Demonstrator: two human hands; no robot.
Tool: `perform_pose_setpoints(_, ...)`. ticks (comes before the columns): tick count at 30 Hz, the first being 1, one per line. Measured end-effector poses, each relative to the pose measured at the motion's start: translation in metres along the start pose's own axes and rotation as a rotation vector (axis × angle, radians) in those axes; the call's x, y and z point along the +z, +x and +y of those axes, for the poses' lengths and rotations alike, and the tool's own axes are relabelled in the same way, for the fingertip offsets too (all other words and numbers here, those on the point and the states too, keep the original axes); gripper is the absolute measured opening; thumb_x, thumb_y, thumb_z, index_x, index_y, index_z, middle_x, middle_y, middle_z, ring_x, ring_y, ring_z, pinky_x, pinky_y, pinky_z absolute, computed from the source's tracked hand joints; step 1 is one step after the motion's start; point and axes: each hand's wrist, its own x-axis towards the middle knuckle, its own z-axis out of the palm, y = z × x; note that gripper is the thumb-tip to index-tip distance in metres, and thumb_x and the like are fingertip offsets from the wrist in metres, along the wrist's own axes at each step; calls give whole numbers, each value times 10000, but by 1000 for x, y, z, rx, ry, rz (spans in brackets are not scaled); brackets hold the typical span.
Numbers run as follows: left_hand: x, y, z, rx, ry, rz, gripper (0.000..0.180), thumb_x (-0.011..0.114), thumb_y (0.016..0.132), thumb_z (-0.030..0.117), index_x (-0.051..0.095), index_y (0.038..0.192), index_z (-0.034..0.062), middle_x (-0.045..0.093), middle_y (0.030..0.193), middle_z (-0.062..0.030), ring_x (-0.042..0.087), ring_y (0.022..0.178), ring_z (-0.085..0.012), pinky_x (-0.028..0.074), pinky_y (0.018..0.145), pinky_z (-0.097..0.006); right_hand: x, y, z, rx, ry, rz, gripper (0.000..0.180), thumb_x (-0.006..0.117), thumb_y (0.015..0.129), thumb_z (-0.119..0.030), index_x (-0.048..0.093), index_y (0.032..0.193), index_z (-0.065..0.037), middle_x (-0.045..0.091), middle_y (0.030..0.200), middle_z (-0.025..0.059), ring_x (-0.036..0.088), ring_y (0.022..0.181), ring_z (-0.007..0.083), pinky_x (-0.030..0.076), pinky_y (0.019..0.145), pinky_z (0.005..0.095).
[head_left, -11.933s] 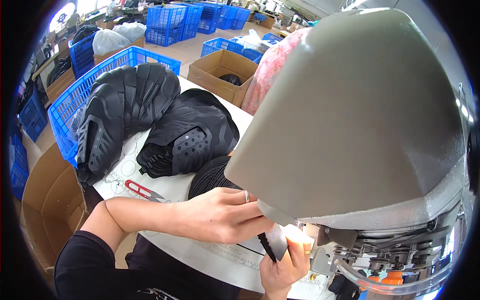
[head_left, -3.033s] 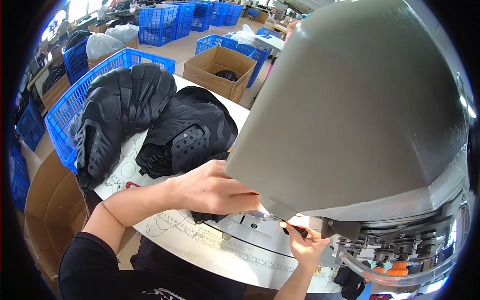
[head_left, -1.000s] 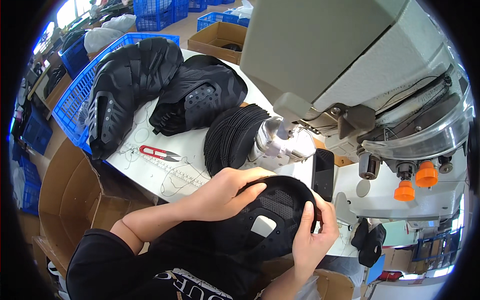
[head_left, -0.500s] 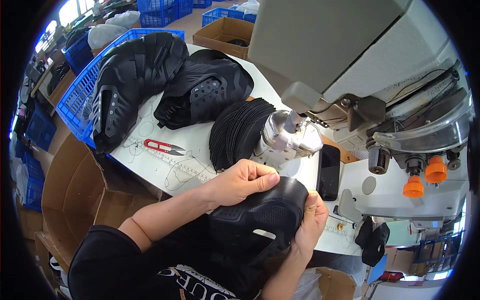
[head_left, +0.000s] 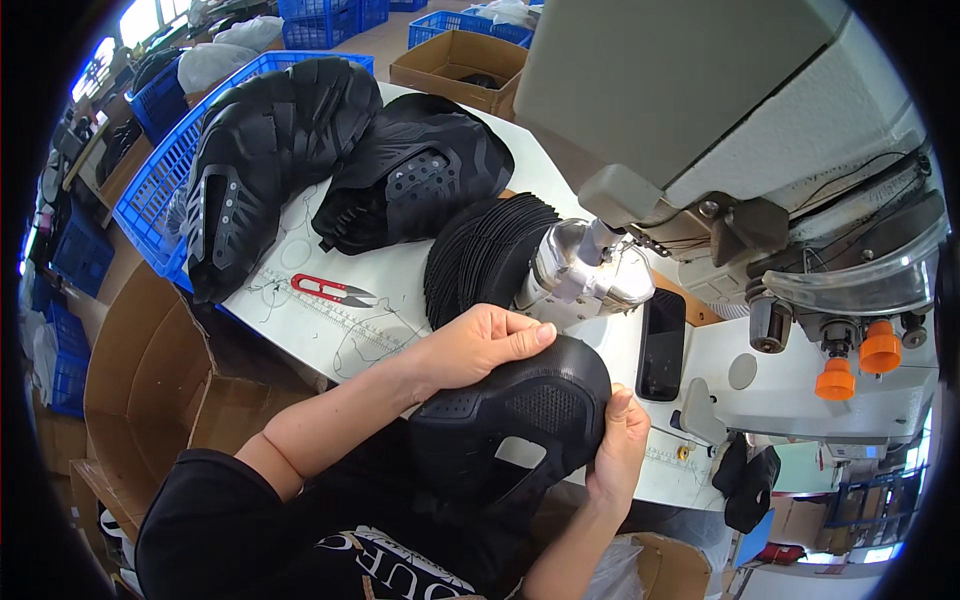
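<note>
Gripping a black shoe upper (head_left: 520,415) with both hands, down at the near edge of the white work table (head_left: 400,280), just in front of the sewing machine (head_left: 740,170). Left hand (head_left: 475,345) lying over the upper's top edge, fingers curled and pressing down on it, thumb stretching toward the machine. Right hand (head_left: 620,450) clamping the right end of the piece, thumb on top, remaining fingers tucked underneath and out of sight. Mesh panel and a pale cut-out opening facing up between the two hands.

Sitting just beyond the left hand: a fanned stack of black flat pieces (head_left: 485,255), touching the machine's metal post (head_left: 580,265). Resting near it on the table, red thread snips (head_left: 330,290) among loose threads. Piling up farther back, two heaps of finished black uppers (head_left: 340,165), the left heap spilling over a blue plastic crate (head_left: 160,190). Lying flat on the machine bed, beside the right hand, a dark phone (head_left: 662,345). Standing open at the left, below the table, a cardboard box (head_left: 150,390).
</note>
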Motion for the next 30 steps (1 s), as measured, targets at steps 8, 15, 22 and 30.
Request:
perform_pose_setpoints(8,-7,-4,2,-132,-75,13,387,491,1036,349,674,1026,9,677,868,10,610,761,-21,497,691,-182,3,-2,9,76,94,-46,547,582,942,-493,673,1034,38,705,940,56,622,801,94,505,740,239)
perform_pose_setpoints(15,-8,-12,2,-107,-104,69,350,488,1041,306,662,1058,2,671,911,5,608,788,-27,496,716,-189,12,-5,7,109,83,86,643,500,957,-566,607,1139,41,691,1064,122,674,923,181,553,830,318)
perform_pose_setpoints(22,-14,-19,-9,82,-45,47,298,545,1020,263,682,1031,-2,679,901,20,588,778,-11,478,686,-169,16,-6,5,112,106,89,635,492,962,-565,600,1157,30,685,1088,123,671,945,193,551,842,330)
perform_pose_setpoints(30,-17,-32,-4,133,66,88,305,514,1032,260,645,1044,-14,680,921,-14,609,822,-29,492,728,-179,29,-11,-2,56,184,171,430,543,1003,-399,677,931,3,702,878,53,620,757,93,507,708,250)
